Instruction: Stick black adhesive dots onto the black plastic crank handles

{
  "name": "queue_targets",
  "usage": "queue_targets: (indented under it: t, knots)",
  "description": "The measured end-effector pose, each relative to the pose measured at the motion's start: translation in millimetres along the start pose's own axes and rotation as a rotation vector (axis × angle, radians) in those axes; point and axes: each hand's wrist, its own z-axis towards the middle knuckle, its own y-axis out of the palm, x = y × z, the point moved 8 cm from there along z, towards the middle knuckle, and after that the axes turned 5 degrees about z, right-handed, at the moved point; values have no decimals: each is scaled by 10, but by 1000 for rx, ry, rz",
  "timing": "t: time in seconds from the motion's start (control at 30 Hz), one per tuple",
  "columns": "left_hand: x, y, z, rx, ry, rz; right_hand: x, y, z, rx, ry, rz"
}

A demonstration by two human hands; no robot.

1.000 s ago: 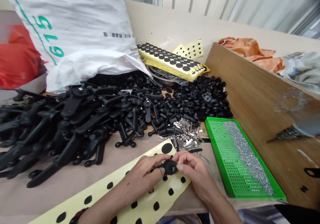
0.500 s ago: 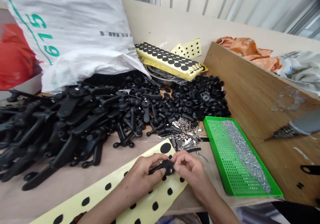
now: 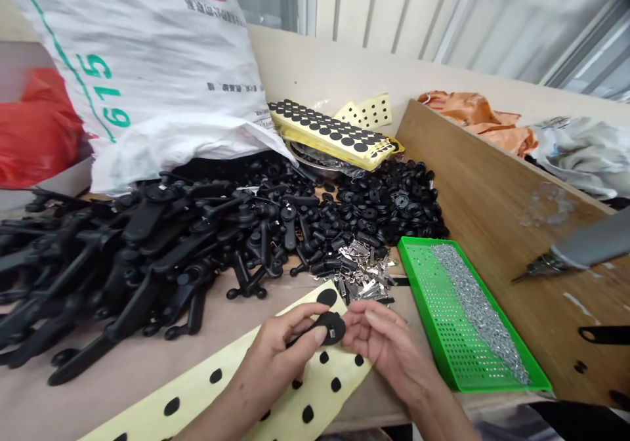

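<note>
My left hand (image 3: 280, 346) grips a black plastic part (image 3: 336, 329) with a round end, thumb on top and fingers underneath. A small metal piece shows in the round end; the rest is hidden in the hand. Close on its right side, my right hand (image 3: 388, 346) has its fingers loosely curved and its thumb apart, with nothing visible in them. Whether its fingertips touch the part's edge is hard to see. Beneath both hands lies a pale yellow sheet (image 3: 197, 405) with black round stickers. Small metal clips (image 3: 364, 277) are heaped just beyond.
A green tray (image 3: 433, 336) of small metal pieces stands to the right, near a power screwdriver (image 3: 581, 251). Black plastic arms (image 3: 147, 251) pile up at left, round black parts (image 3: 384, 205) behind. A white sack (image 3: 172, 67) and a wooden board (image 3: 472, 178) border the table.
My right hand has loosened its pinch on the black part, its thumb and fingers spreading apart. My left hand still holds the part. The camera view has tilted slightly upward.
</note>
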Motion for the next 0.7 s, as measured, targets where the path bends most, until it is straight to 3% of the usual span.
queue_targets:
  t: [0.1, 0.23, 0.3, 0.4, 0.57, 0.63, 0.7]
  knots:
    - [58, -15, -39, 16, 37, 42, -32, 83, -9, 8, -85, -150]
    - [229, -32, -135, 74, 136, 255, -137, 336, -53, -31, -264, -784]
    - [279, -57, -201, 131, 174, 320, -144, 474, -80, -79, -339, -986]
    - [218, -69, -282, 177, 160, 223, -141, 627, -128, -129, -444, -1040]
    - [-21, -36, -404, 178, 28, -215, 18, 840, -224, -190, -486, -1053]
    - [-85, -112, -538, 190, -25, -260, 145, 869, -280, -148, -449, -1069]
    - [-148, -288, -729, 208, -71, -162, 278, 886, -358, -116, -423, -1080]
